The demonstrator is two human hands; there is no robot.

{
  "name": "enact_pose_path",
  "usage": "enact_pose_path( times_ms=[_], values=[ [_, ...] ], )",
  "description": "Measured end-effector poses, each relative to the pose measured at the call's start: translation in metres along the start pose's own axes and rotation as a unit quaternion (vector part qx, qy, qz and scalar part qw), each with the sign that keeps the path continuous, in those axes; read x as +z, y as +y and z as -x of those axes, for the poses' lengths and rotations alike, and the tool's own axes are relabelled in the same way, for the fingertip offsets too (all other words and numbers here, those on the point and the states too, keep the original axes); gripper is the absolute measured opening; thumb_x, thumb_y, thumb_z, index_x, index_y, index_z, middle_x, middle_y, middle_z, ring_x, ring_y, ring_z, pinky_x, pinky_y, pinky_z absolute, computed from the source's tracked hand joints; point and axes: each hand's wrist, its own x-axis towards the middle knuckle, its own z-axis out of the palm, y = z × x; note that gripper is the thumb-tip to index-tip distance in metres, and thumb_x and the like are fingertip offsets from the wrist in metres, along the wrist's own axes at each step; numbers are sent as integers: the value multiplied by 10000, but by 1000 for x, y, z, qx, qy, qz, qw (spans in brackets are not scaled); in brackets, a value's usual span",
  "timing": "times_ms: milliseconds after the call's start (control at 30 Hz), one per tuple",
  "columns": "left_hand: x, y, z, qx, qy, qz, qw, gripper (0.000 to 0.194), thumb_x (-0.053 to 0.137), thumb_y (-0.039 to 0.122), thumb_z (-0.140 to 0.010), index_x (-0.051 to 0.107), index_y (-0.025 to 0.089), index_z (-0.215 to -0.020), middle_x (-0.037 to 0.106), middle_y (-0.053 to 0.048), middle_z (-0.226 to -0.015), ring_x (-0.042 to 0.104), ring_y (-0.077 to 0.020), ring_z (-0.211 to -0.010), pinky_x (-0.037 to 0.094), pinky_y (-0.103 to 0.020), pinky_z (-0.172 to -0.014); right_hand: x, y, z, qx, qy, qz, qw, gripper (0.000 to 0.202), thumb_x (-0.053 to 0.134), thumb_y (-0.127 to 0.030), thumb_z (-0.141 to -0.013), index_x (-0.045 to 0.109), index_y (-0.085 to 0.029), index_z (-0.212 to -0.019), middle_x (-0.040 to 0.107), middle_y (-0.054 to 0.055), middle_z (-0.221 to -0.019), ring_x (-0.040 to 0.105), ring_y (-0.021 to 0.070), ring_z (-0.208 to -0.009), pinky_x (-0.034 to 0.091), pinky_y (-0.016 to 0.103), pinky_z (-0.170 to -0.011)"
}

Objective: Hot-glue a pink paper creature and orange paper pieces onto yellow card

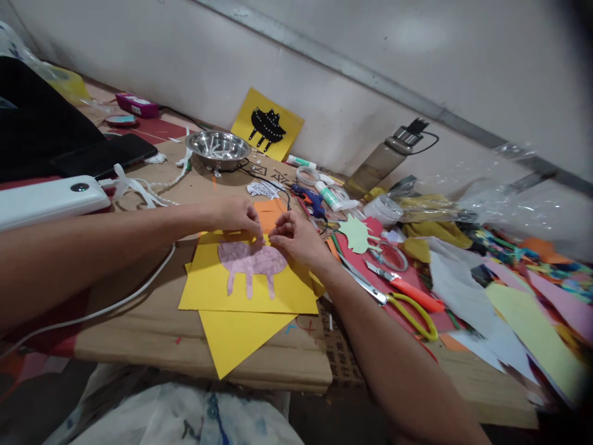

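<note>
Right now both hands meet at the far edge of a pink paper cutout (pixel 251 262), which lies flat on a yellow sheet (pixel 217 290) on the cardboard-covered tabletop (pixel 152 334). The left hand (pixel 236 215) has its fingers (pixel 254 227) curled down onto the cutout's top edge, seemingly pressing it flat so it cannot slide. The right hand (pixel 300 240) brings its fingertips together in a pinch just beside them, at the same edge; whether something tiny sits in that pinch I cannot tell. A second yellow sheet (pixel 231 346) lies beneath the first, its corner poking out toward the tabletop's near edge, likely a spare or backing. Scissors (pixel 398 300) with yellow-green and orange handles lie just to the right, within easy reach, and a steel bowl (pixel 217 148) sits farther back. The hands hide the cutout's upper outline, and an orange piece (pixel 271 213) behind them is half covered. At the right edge the coloured scraps blur together.
</note>
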Motion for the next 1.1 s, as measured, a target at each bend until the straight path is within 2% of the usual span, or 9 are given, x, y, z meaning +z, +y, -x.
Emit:
enact_pose_path(
  times_ms=[367,600,867,1100],
  values=[
    [2,2,-3,-7,5,-23,1000,243,674,439,-664,757,215,-711,589,21,-521,419,-94,-465,262,-263,-502,0,-1,0,-1,-5,16,1000,262,665,-138,-712,472,-219,-870,664,1,-789,650,158,-764,500,288,-652],
    [4,7,-1,-7,19,-52,998,221,641,381,-708,787,217,-735,582,21,-489,417,-96,-465,271,-265,-521,1,4,-1,-3,-8,14,1000,255,650,-156,-710,478,-216,-888,667,4,-802,651,157,-767,489,278,-642],
    [5,5,-2,-4,25,-54,998,190,630,329,-683,766,202,-721,577,18,-483,446,-112,-487,289,-262,-525,1,5,-1,-15,-3,42,999,276,670,-172,-699,484,-214,-899,677,16,-817,653,165,-784,493,288,-659],
    [8,0,-5,8,38,-57,998,235,624,375,-647,755,205,-741,680,9,-643,550,-133,-610,316,-235,-544,4,2,-1,-8,5,38,999,280,681,-171,-685,484,-211,-880,670,-2,-794,647,153,-760,496,279,-654]
  ],
)
